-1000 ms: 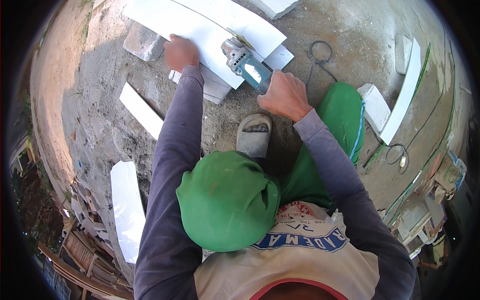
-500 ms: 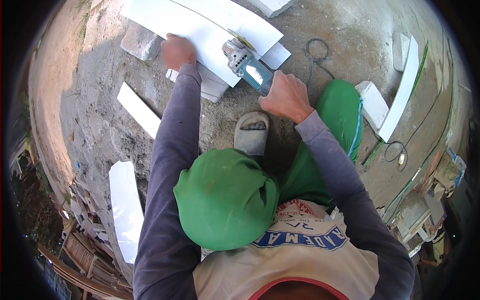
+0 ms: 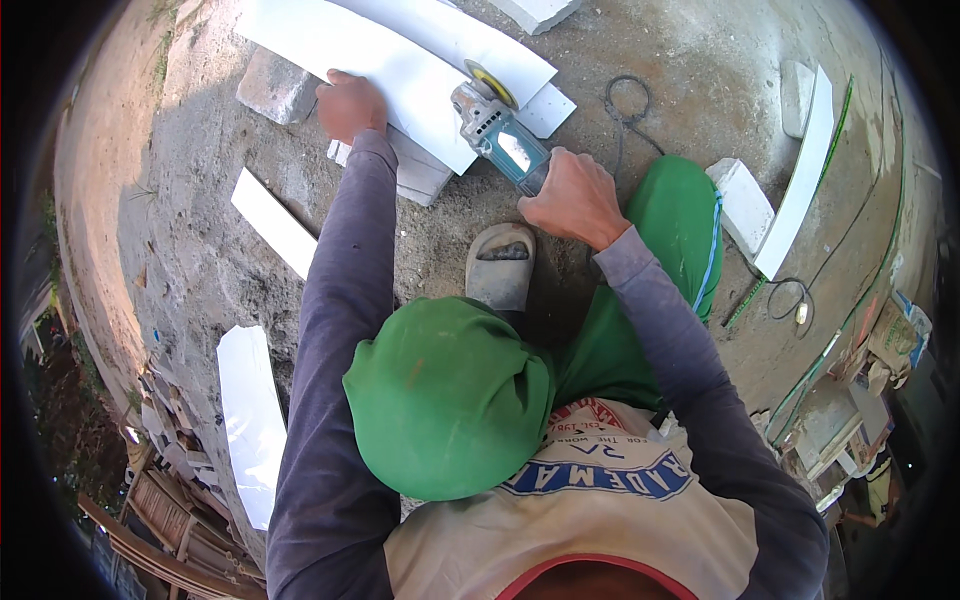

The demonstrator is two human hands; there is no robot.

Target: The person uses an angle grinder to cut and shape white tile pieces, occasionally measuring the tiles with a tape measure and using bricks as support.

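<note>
My right hand (image 3: 577, 198) is wrapped round the rear of a teal angle grinder (image 3: 507, 145) with a grey metal head. Its yellowish disc (image 3: 491, 84) stands on edge between a long white panel (image 3: 400, 85) on the near side and a white strip (image 3: 470, 45) on the far side. A dark gap runs between these two pieces; the grinder hides part of its right end. My left hand (image 3: 351, 106), its fingers partly blurred, grips the panel's near edge. Pale blocks (image 3: 420, 176) lie under the panel, with a smaller white piece (image 3: 547, 110) beneath its right end.
A rough block (image 3: 275, 85) sits left of my left hand. White offcuts (image 3: 270, 220) (image 3: 252, 420) lie on the ground to the left. At right, a white strip (image 3: 800, 180) leans by blocks (image 3: 742, 205). A black cable (image 3: 630, 120) loops beside my green-trousered knee (image 3: 675, 225).
The gap between the white panel and the far strip has widened. The grinder has shifted slightly right, and more of its disc's face shows. My left hand keeps its place on the panel.
</note>
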